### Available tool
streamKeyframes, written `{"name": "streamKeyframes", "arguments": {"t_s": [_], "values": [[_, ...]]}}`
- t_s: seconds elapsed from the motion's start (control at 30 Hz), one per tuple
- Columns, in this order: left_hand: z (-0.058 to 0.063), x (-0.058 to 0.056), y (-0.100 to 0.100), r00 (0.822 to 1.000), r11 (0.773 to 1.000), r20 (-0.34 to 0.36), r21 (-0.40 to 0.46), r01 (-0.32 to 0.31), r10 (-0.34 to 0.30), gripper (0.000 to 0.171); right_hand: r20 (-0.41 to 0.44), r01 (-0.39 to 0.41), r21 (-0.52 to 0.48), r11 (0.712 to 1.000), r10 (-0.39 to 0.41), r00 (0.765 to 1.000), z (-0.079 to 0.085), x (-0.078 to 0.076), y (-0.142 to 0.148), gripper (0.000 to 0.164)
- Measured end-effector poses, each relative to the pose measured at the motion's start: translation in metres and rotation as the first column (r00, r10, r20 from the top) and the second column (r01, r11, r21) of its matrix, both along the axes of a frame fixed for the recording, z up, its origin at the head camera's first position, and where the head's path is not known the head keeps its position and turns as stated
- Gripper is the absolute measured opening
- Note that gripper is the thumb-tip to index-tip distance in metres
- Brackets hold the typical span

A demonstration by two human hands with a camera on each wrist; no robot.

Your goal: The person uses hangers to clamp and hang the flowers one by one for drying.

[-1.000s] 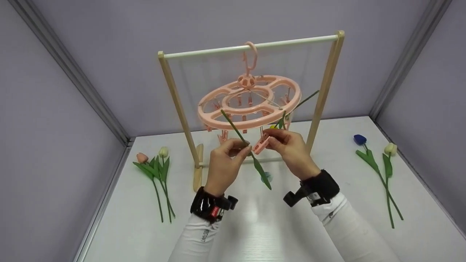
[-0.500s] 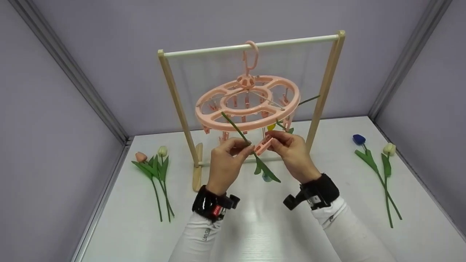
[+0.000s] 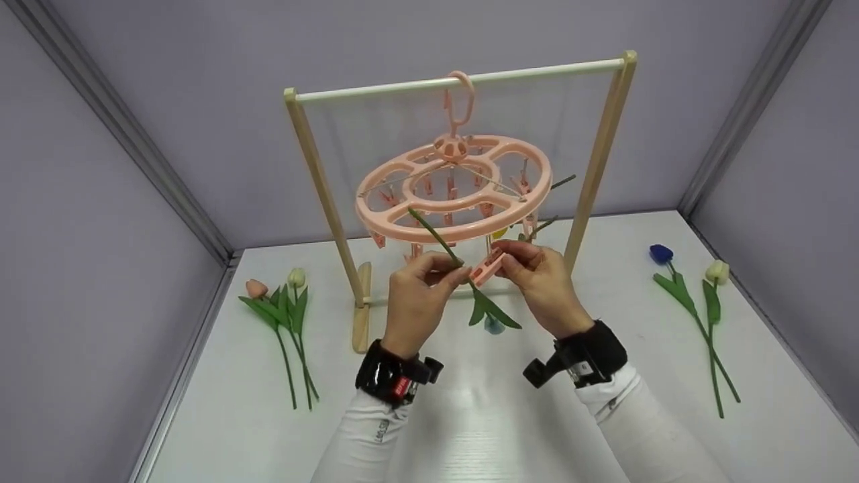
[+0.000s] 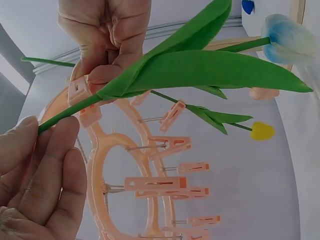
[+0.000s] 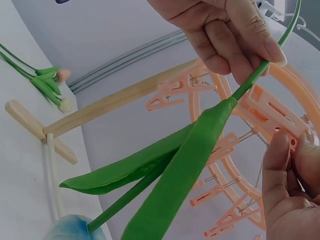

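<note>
My left hand (image 3: pixel 417 305) pinches the green stem of an artificial tulip (image 4: pixel 287 42) between thumb and fingers. The tulip hangs head down, its blue-and-white bloom lowest and its leaves (image 5: pixel 192 150) just below my fingers. My right hand (image 3: pixel 547 285) pinches a pink clothespin (image 3: pixel 488 268) by its handle end. This clothespin hangs by a short link from a round pink clip hanger (image 3: pixel 396 230). Its jaw end is right at the stem, next to my left fingertips. In the left wrist view a yellow tulip (image 4: pixel 262 131) hangs from another clip behind.
A wooden stand (image 3: pixel 321 181) with a white rod (image 3: pixel 376 89) carries the hanger by its hook (image 3: pixel 472 100). On the white table, pink and cream tulips (image 3: pixel 295 277) lie at left. A blue tulip (image 3: pixel 661 254) and a cream tulip (image 3: pixel 717 272) lie at right.
The held tulip's leaves have swung to the right, and the clothespin has come closer to its stem. The hanger has shifted slightly left. Both hands keep their grip.
</note>
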State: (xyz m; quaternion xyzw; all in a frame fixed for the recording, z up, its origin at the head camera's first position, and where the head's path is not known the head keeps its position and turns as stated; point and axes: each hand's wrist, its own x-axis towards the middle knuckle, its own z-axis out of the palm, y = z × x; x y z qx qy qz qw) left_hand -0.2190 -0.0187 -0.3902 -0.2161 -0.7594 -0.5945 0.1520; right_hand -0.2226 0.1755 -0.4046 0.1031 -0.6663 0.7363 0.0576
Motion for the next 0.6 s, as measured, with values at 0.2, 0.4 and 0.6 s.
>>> {"name": "streamKeyframes", "arguments": {"t_s": [0.2,0.4,0.6], "values": [[0.002,0.0007,0.0017,1.0,1.0,0.016,0.02,-0.007,0.007,0.015,-0.005,-0.038,0.025,0.999,0.038,0.999,-0.0002,0.0008,0.0007,0.034],[0.0025,-0.0003,0.0025,0.999,0.999,0.034,0.041,-0.004,0.003,0.015,-0.016,-0.065,0.074,0.995,0.067,0.998,-0.0021,0.0008,0.0045,0.035],[0.0003,-0.0021,0.0034,0.999,1.0,0.034,0.015,-0.021,0.02,0.016,-0.001,-0.071,0.126,0.989,0.072,0.997,-0.0059,0.0002,0.0079,0.037]]}}
